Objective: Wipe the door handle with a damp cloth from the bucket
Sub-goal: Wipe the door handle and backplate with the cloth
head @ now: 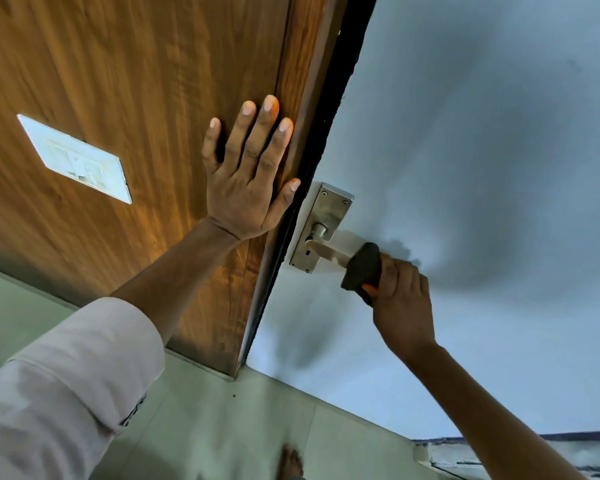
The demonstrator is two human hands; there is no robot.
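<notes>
A silver lever door handle (326,252) on a steel backplate (329,209) sits at the left edge of a pale blue-grey door (465,150). My right hand (404,306) is shut on a dark cloth (362,268), and the cloth is wrapped over the outer end of the lever. My left hand (250,174) lies flat, fingers spread, on the brown wooden panel (136,81) just left of the handle. The bucket is not in view.
A white switch plate (77,159) is mounted on the wooden panel at the left. Pale floor tiles (222,427) lie below, with a bare foot (291,462) at the bottom edge. A dark gap (326,133) runs between panel and door.
</notes>
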